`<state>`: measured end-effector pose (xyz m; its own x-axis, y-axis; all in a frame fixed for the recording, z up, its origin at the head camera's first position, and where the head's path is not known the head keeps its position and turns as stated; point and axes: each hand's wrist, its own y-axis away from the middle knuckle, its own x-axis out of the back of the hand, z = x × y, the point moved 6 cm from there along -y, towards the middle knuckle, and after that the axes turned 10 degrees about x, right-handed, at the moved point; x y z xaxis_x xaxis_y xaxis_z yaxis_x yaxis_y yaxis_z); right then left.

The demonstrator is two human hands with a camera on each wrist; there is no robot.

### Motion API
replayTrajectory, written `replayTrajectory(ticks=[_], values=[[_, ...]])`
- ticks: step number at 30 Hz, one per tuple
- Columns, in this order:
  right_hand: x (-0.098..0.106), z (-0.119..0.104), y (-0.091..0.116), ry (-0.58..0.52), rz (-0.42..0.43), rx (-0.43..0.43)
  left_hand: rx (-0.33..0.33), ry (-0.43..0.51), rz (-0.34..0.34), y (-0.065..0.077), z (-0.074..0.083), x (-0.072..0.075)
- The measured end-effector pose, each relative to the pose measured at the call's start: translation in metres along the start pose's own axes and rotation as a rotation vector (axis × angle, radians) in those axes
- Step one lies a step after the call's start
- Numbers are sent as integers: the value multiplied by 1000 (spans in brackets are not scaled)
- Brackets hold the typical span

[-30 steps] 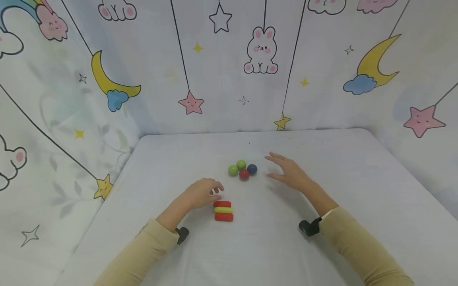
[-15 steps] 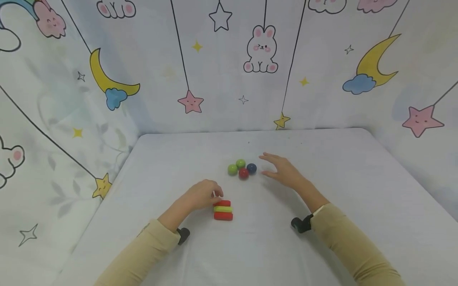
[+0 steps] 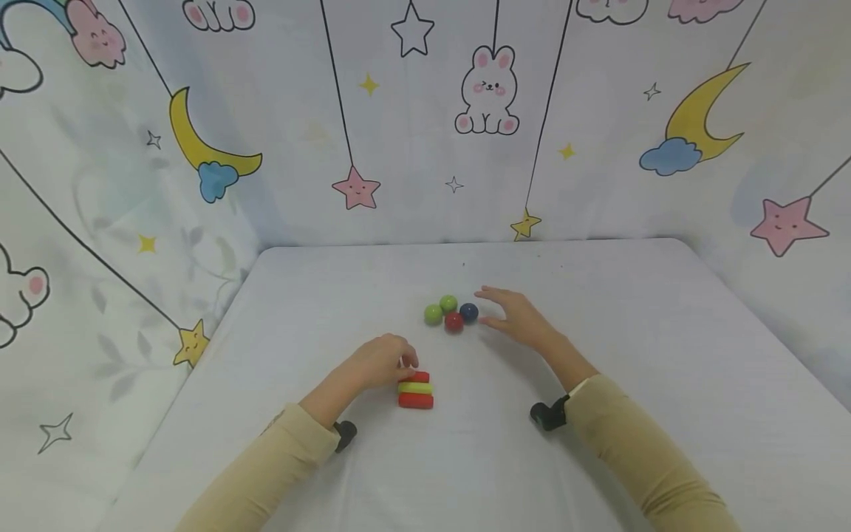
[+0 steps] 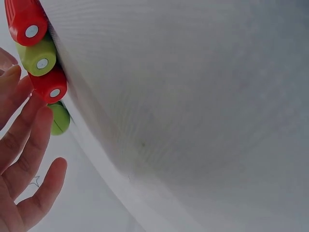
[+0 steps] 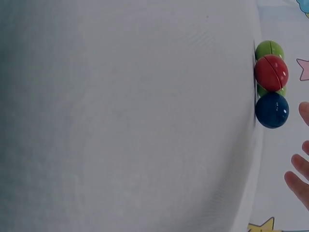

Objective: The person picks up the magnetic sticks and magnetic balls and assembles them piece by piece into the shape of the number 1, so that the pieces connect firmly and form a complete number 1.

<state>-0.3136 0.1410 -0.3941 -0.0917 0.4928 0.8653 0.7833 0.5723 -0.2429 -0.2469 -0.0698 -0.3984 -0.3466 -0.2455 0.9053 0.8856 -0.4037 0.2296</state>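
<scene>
Three short rods with silvery round ends lie side by side in the head view: a near red rod (image 3: 416, 401), a yellow-green rod (image 3: 415, 388) and a far red rod (image 3: 422, 377). My left hand (image 3: 379, 360) pinches the far red rod at its left end, the thumb on the near side. Beyond them sit two green balls (image 3: 433, 315), a red ball (image 3: 454, 322) and a blue ball (image 3: 468, 312). Beside the blue ball, my right hand (image 3: 515, 314) has thumb and fingers spread apart and holds nothing. In the right wrist view its fingertips (image 5: 292, 179) stay apart from the blue ball (image 5: 272, 110).
A white cloth covers the table (image 3: 319, 288). Behind it hangs a white curtain (image 3: 412, 133) printed with moons, stars and rabbits. Each wrist wears a black camera mount, the right one (image 3: 548, 415) close above the cloth.
My left hand has come down onto the far red rod, and its fingers have drawn closer together. My right hand has moved left toward the blue ball. Balls and rods have stayed in place.
</scene>
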Motion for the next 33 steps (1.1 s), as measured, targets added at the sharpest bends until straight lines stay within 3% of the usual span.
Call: replayTrajectory(ticks=[14, 26, 33], values=[[-10, 1, -6, -59, -13, -20, -13, -51, -20, -2, 2, -3], [-16, -2, -15, -84, -78, -45, -7, -64, -32, -5, 3, -6], [-20, 2, -20, -98, -110, -101, 17, -53, -47, -6, 3, -6]])
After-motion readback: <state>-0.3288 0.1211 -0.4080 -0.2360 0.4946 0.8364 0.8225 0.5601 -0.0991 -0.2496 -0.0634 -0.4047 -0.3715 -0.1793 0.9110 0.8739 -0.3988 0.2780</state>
